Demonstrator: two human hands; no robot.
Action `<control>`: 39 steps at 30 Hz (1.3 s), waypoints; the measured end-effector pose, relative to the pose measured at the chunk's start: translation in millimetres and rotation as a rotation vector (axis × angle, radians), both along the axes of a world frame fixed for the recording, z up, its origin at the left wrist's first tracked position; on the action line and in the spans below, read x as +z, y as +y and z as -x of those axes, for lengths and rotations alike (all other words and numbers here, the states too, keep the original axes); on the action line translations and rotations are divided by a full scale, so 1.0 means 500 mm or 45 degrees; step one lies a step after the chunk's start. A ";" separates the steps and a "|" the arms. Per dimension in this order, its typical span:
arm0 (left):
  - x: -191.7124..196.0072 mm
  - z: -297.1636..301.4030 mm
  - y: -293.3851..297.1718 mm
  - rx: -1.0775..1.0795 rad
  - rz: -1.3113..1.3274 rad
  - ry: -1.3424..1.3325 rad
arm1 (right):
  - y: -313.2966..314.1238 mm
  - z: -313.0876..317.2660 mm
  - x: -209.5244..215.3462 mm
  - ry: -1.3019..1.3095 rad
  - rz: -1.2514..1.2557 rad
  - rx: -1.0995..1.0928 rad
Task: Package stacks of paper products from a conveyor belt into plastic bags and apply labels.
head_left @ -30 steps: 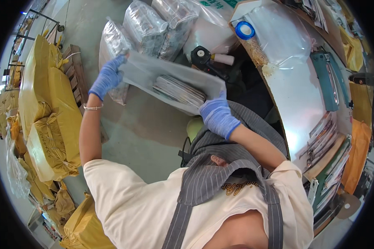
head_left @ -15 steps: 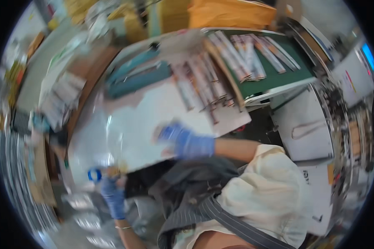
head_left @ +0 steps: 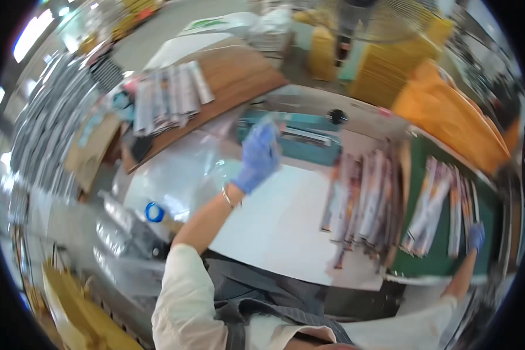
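Observation:
My left hand [head_left: 258, 157], in a blue glove, hangs over the left end of a long teal bench device [head_left: 309, 149] with a metal strip, which looks like a heat sealer. Its fingers are smeared by motion, and anything in them cannot be made out. Far to the right, my gloved right hand [head_left: 476, 236] is at the right end of a green-topped surface [head_left: 417, 154], beside long slim printed packets [head_left: 454, 219]. Its fingers are too small and blurred to read. A pile of similar packets [head_left: 364, 195] lies on the white tabletop [head_left: 268, 224] between my hands.
Clear plastic film [head_left: 169, 160] covers the table's left part, near a blue-rimmed roll [head_left: 154, 212]. More packets [head_left: 172, 96] lie on a brown board [head_left: 233, 67]. An orange bag [head_left: 449, 111] stands behind the green surface, and a fan [head_left: 385, 20] is farther back.
My view has swung left. My left hand has risen from near the blue-rimmed roll to the teal device. My right hand has gone from over the white table to the green surface's right end.

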State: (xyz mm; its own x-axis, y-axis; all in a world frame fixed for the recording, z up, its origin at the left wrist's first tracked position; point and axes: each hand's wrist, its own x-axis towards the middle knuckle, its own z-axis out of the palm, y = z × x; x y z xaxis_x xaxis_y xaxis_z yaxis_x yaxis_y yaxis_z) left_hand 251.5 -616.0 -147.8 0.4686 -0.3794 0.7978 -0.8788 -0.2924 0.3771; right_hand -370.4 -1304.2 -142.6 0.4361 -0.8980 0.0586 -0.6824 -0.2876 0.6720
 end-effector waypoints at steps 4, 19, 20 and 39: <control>0.141 -0.241 0.176 0.941 -0.543 -0.030 | 0.057 -0.268 -0.104 -1.066 -0.169 0.405; 0.143 -0.491 0.343 1.243 -0.741 0.229 | 0.716 -0.672 0.063 -1.053 -0.313 0.769; 0.128 -0.490 0.369 1.238 -0.590 -0.102 | 0.773 -0.719 0.075 -0.991 -0.210 0.901; -0.116 0.232 -0.322 0.119 -0.461 1.482 | 0.821 -0.830 -0.196 -1.379 -0.633 -0.023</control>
State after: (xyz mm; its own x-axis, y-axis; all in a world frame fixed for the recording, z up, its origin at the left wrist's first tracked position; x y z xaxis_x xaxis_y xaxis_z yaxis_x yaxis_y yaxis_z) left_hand 135.5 -777.2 -206.1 0.8697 -0.4194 -0.2604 -0.0412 -0.5873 0.8083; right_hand 44.6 -893.8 -240.9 0.3613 -0.9319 0.0324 -0.8326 -0.3381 -0.4387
